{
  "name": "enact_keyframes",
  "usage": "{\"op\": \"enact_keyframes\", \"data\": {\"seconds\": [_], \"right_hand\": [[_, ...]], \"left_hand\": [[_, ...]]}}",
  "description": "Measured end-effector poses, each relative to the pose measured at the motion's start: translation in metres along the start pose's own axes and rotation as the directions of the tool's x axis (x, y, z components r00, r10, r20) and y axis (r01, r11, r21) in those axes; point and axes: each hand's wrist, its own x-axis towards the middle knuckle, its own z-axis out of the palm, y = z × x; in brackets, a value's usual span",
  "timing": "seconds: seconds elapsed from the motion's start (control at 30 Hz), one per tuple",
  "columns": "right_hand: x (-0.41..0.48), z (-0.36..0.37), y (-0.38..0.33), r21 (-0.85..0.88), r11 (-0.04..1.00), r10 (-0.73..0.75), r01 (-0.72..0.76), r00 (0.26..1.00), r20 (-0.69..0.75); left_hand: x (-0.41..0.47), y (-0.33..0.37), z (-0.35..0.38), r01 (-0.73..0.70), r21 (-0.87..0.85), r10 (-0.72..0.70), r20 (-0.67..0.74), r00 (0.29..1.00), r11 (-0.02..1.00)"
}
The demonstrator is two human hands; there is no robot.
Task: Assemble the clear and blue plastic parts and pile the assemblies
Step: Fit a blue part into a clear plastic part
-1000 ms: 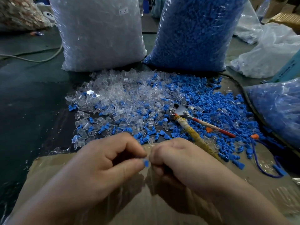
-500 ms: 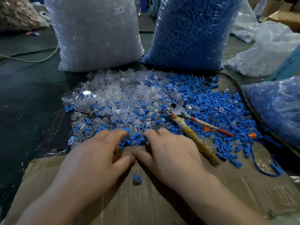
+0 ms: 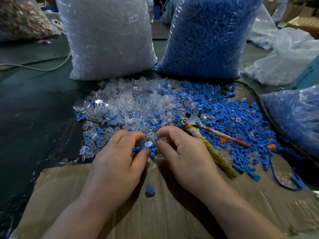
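Observation:
A mixed pile of clear plastic parts [image 3: 124,102] and blue plastic parts [image 3: 224,109] covers the table ahead of me. Both hands are at its near edge, fingers curled, almost touching. My left hand [image 3: 119,157] pinches a blue part between thumb and index finger. My right hand [image 3: 183,152] pinches a clear part at its fingertips. Another clear part [image 3: 148,144] lies between the two hands. One finished clear-and-blue assembly [image 3: 149,189] lies alone on the cardboard sheet [image 3: 155,218] between my wrists.
A big bag of clear parts [image 3: 107,40] and a big bag of blue parts [image 3: 207,37] stand behind the pile. Pliers [image 3: 193,120] with a wrapped yellow handle lie right of my right hand. Another blue-filled bag [image 3: 296,118] and a blue cord [image 3: 276,171] sit at the right.
The hands left the assembly they were pressing together on the cardboard and reached forward to the pile's edge. Their fingers, spread half a second ago, now curl around new parts.

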Motion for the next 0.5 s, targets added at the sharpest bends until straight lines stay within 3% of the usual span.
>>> {"op": "enact_keyframes", "data": {"seconds": [0.1, 0.17, 0.3, 0.43, 0.5], "right_hand": [[-0.003, 0.0, -0.007, 0.446, 0.88, 0.13, -0.165, 0.986, 0.107], [-0.005, 0.001, -0.012, 0.489, 0.85, 0.139, -0.195, 0.979, 0.147], [-0.01, 0.0, -0.015, 0.33, 0.936, 0.071, -0.123, 0.984, 0.166], [-0.009, -0.007, -0.005, -0.042, 0.996, -0.075, 0.076, 0.997, 0.011], [-0.008, -0.008, -0.005, -0.191, 0.975, -0.109, 0.117, 0.993, 0.054]], "left_hand": [[-0.003, 0.005, 0.0, -0.002, -0.203, 0.007, 0.023, 1.0, 0.979], [-0.004, 0.008, 0.003, 0.006, -0.235, -0.009, -0.012, 1.0, 0.972], [-0.004, 0.01, 0.004, 0.0, -0.236, -0.017, -0.068, 0.998, 0.972], [-0.005, 0.007, -0.003, 0.035, -0.263, -0.063, -0.098, 0.993, 0.964], [-0.005, 0.003, -0.006, 0.132, -0.323, -0.169, -0.092, 0.981, 0.937]]}}
